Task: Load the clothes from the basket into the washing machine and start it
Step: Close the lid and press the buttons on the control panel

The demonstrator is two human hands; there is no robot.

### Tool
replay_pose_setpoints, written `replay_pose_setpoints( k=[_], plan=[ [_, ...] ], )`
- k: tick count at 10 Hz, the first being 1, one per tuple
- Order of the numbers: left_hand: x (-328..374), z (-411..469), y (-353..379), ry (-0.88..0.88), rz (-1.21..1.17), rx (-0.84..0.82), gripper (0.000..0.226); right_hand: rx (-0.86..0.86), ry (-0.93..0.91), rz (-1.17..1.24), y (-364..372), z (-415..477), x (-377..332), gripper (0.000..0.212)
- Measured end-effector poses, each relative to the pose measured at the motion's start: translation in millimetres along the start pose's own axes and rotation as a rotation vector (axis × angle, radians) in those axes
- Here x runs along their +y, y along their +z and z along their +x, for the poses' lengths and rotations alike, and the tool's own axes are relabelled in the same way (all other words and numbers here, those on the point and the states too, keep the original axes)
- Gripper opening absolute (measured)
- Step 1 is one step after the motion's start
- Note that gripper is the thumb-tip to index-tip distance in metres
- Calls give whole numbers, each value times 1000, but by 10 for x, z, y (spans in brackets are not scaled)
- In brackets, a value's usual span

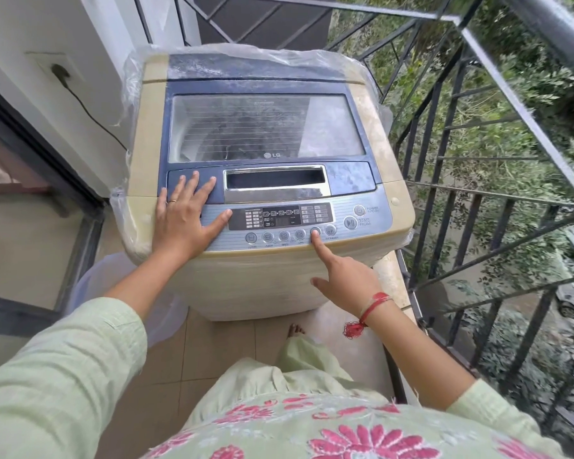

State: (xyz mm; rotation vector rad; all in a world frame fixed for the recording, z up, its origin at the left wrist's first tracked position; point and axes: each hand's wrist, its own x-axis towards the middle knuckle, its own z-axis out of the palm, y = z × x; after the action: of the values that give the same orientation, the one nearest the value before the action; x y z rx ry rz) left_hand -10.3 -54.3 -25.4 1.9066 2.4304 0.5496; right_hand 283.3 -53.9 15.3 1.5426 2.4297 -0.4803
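The washing machine (262,286) stands on the tiled floor (212,342) of a narrow balcony, between a white wall on the left and a black metal railing (478,193) on the right, with trees beyond the bars. It is a top-loader and its lid (265,127) is down. Something dark shows through the lid's cloudy window, too blurred to make out. A clear plastic sheet (130,94) is tucked around the back and sides of the machine. The left hand (183,220) lies flat on top, near the left front corner. Its fingers are straight and spread, with the fingertips on the blue lid and the thumb across the grey control panel (219,240). It holds nothing and wears a ring (173,201). The right hand (348,276) reaches up from the front edge. Its index finger (318,246) is stretched out and its tip touches a round button (315,231) in the bottom row of the panel. The thumb sticks out to the side, the other fingers are folded under, and the hand grips nothing. A red thread (371,306) is tied around that wrist. The start button (350,222) and the power button (359,210) sit just to the right, untouched. A black cord (90,114) runs from a wall socket (58,72) down behind the machine. A pale, see-through plastic tub (93,283) stands on the floor just beside the machine's left front corner, partly hidden by the left arm, and its contents cannot be seen.
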Motion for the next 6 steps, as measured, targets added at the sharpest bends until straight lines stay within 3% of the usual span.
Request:
replay_pose_setpoints(
  k=[3,4,6],
  plan=[
    [5,-5,1,3,5,-3,75,58,39,89,88,-47,121,91],
    [-10,-9,3,1,9,-9,75,121,139,90,110,-81,290,97],
    [-5,-8,5,2,14,-5,75,91,129,36,22,-45,451,92]
  ],
)
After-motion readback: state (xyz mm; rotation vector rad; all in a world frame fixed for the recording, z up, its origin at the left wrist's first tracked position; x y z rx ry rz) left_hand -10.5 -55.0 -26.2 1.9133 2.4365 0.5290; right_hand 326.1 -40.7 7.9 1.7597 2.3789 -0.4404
